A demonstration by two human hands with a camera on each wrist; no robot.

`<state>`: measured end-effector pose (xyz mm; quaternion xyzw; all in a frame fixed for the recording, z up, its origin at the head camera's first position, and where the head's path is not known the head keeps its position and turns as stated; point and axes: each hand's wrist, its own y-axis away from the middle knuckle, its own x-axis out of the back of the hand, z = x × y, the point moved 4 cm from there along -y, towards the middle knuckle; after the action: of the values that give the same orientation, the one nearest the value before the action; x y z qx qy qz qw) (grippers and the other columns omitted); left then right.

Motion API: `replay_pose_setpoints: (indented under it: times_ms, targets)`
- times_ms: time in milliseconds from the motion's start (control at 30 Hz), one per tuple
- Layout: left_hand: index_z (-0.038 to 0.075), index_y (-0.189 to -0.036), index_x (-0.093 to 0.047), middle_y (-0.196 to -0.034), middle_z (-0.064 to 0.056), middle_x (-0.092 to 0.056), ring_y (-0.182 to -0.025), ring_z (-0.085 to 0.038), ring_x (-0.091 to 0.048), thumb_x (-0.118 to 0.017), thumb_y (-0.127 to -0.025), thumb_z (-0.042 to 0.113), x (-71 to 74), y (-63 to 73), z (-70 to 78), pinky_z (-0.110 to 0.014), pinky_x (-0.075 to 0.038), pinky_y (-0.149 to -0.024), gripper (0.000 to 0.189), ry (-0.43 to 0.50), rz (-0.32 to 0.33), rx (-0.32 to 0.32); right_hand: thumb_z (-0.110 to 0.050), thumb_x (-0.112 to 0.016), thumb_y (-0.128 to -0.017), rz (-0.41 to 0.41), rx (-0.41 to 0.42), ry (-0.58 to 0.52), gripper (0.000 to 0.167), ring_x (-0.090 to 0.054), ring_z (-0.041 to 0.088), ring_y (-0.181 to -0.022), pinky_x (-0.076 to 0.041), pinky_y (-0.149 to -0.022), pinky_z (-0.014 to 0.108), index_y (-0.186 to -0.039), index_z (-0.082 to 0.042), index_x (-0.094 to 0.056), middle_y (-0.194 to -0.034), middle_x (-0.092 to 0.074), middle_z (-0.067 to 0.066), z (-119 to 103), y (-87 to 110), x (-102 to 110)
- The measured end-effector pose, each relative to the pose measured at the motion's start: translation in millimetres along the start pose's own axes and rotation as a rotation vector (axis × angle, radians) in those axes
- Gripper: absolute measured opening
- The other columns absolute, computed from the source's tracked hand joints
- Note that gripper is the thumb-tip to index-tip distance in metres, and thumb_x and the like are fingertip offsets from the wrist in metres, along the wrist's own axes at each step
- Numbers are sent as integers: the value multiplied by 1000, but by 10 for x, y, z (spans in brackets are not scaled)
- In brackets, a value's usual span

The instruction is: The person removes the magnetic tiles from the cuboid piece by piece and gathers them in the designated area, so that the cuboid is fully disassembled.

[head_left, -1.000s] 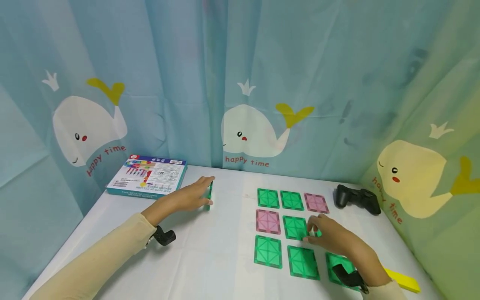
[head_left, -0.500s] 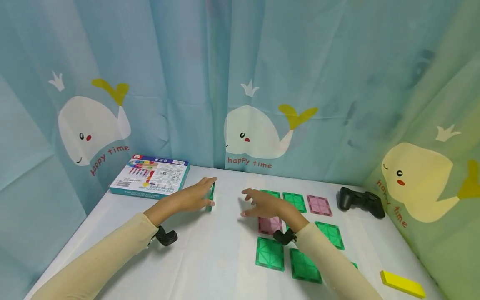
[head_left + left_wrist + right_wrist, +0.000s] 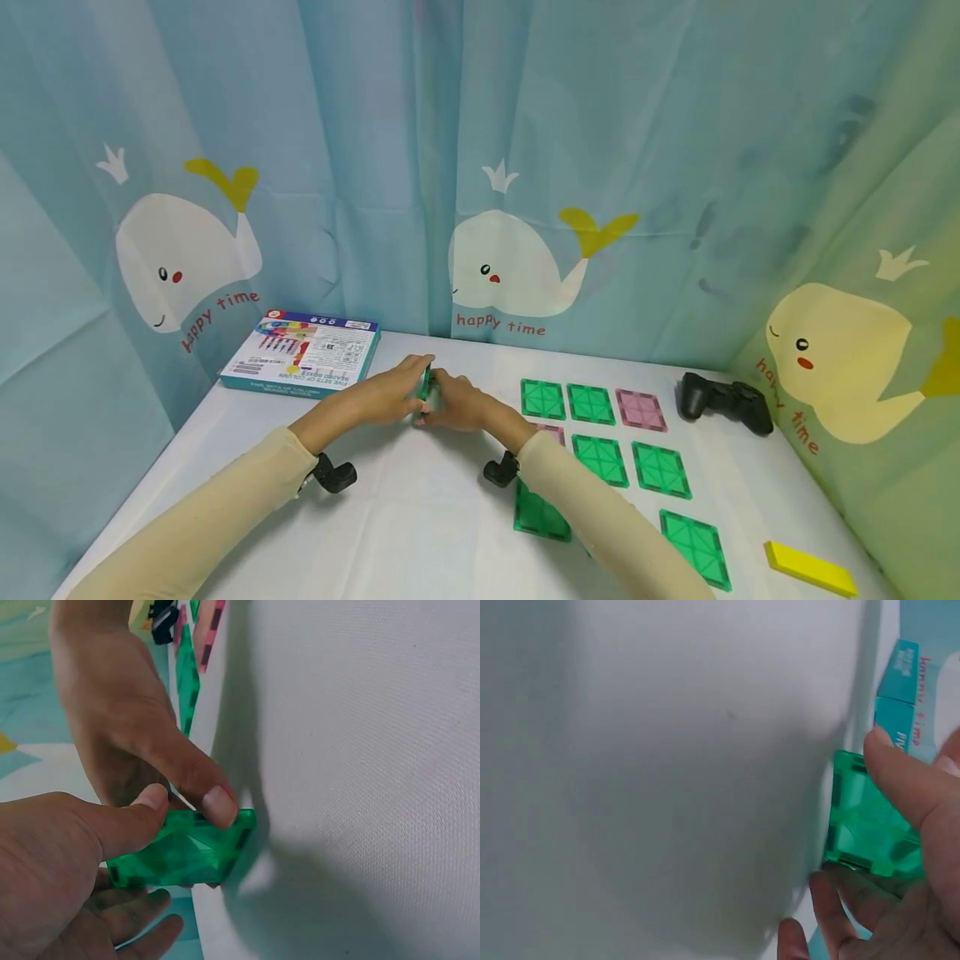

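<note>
A translucent green square magnetic tile [image 3: 426, 384] stands on edge between my two hands, left of the table's middle. My left hand [image 3: 385, 395] grips it from the left, thumb on the near side and fingers beyond. From the right, my right hand [image 3: 463, 405] pinches the same tile. In the left wrist view, the right thumb lies on the upper edge of the green tile [image 3: 191, 851]. The right wrist view has the green tile [image 3: 855, 814] between thumb and fingers. Whether more tiles are stacked behind it, I cannot tell.
Several green tiles [image 3: 600, 460] and pink tiles [image 3: 641, 410] lie in rows on the white table, partly under the right forearm. A boxed toy set [image 3: 300, 354] sits back left. A black game controller [image 3: 723, 402] and yellow block [image 3: 810, 568] are at right. Whale-print curtain [image 3: 360, 167] hangs behind.
My right hand has left a green tile in the middle row and swung left, now gripping the tile in my left hand. The left hand has barely moved.
</note>
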<state>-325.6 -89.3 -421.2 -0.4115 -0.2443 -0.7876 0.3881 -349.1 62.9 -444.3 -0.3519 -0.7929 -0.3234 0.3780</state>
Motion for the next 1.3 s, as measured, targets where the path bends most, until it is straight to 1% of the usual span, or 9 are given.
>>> replay_pose_setpoints:
  times_ms: [200, 400, 567, 667, 767, 900, 1100, 1167, 1300]
  targets:
    - [-6, -166, -11, -170, -29, -19, -152, -42, -37, -60, -110, 18, 13, 46, -7, -55, -38, -120, 79, -4, 13, -11, -44, -79, -96, 26, -7, 13, 95, -38, 40, -151, -37, -121, 57, -165, -4, -26, -162, -45, 18, -19, -9, 1]
    - [-7, -165, -15, -164, -32, -30, -149, -43, -41, -66, -107, 27, -33, 87, -99, -57, -40, -119, 84, -20, 18, 40, -38, -83, -93, 23, -10, 61, 86, -45, 35, -145, -42, -118, 53, -158, -4, -38, -156, -47, 19, -29, 67, 66]
    - [-11, -163, -21, -164, -32, -32, -152, -45, -37, -71, -103, 31, -161, 123, -219, -57, -34, -123, 89, -74, -36, 109, -40, -88, -89, 45, -32, 123, 83, -51, 30, -131, -48, -111, 52, -154, -7, -48, -145, -51, 19, 72, 144, 112]
    - [-10, -163, -22, -167, -31, -27, -156, -45, -29, -71, -103, 33, -225, 148, -270, -56, -27, -127, 89, -78, -64, 138, -39, -89, -87, 61, -25, 119, 82, -51, 31, -130, -48, -111, 52, -153, -8, -51, -144, -51, 20, 167, 199, 152]
    - [-8, -163, -28, -168, -30, -27, -157, -44, -28, -69, -104, 34, -251, 172, -295, -56, -26, -127, 83, -88, -64, 148, -36, -91, -85, 100, -3, 83, 81, -52, 31, -127, -49, -108, 53, -151, -8, -53, -141, -51, 20, 267, 306, 205]
    - [-6, -160, -35, -168, -30, -27, -156, -45, -29, -68, -105, 34, -264, 196, -306, -56, -27, -127, 76, -87, -57, 144, -33, -91, -86, 139, 28, -4, 79, -52, 32, -123, -50, -103, 54, -152, -10, -53, -137, -49, 18, 379, 583, 281]
    - [-5, -161, -34, -170, -29, -23, -157, -44, -28, -64, -107, 33, -311, 237, -325, -56, -27, -127, 72, -52, -40, 132, -40, -88, -88, 181, 83, -83, 80, -56, 32, -119, -53, -97, 51, -153, -10, -51, -139, -45, 15, 505, 1218, 322]
    - [-5, -162, -34, -171, -28, -22, -157, -44, -28, -63, -108, 32, -326, 251, -327, -56, -27, -127, 72, -49, -35, 127, -42, -87, -88, 195, 104, -88, 80, -55, 31, -116, -53, -95, 49, -152, -10, -51, -136, -46, 13, 531, 1439, 291]
    - [-5, -161, -34, -170, -29, -22, -156, -45, -29, -63, -108, 32, -319, 268, -289, -58, -28, -126, 71, -54, -34, 119, -50, -87, -85, 219, 67, -79, 79, -50, 26, -118, -53, -92, 47, -149, -17, -55, -129, -49, 3, 564, 1845, 132]
